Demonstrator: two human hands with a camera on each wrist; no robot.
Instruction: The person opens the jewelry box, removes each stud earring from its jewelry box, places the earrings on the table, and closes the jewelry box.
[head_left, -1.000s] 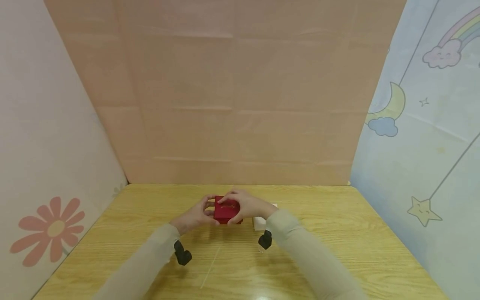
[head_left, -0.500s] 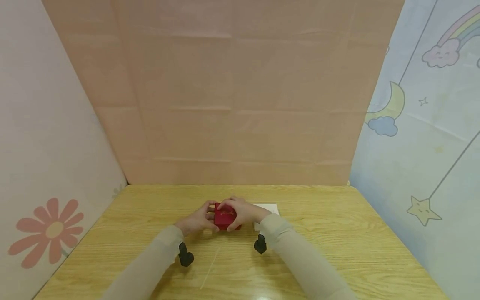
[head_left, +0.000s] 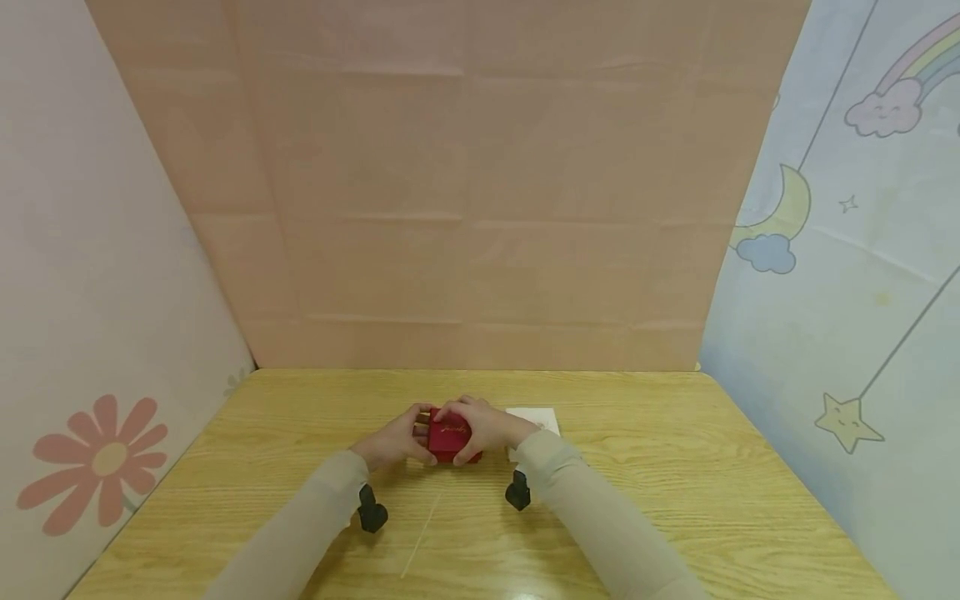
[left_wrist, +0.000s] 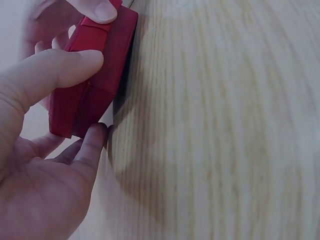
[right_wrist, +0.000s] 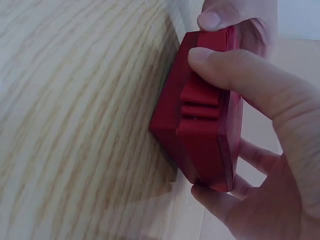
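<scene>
A small red gift box with gold script on its lid sits low over the wooden table, between both hands. My left hand grips its left end; in the left wrist view the thumb lies on the front side and the fingers reach round the end wall. From above, my right hand spans the lid's right part, thumb in front and fingers behind. A red ribbon bow shows on the box's side beside the right thumb. The right hand covers part of the lid in the head view.
A flat white piece lies on the table just right of the box, partly hidden by the right wrist. Behind the table hangs a tan cloth. Printed walls stand at left and right. Black wrist cameras hang under both sleeves.
Both hands have brought the red gift box down and slightly toward the person, then stayed nearly still over the last half second. More of the white piece shows now.
</scene>
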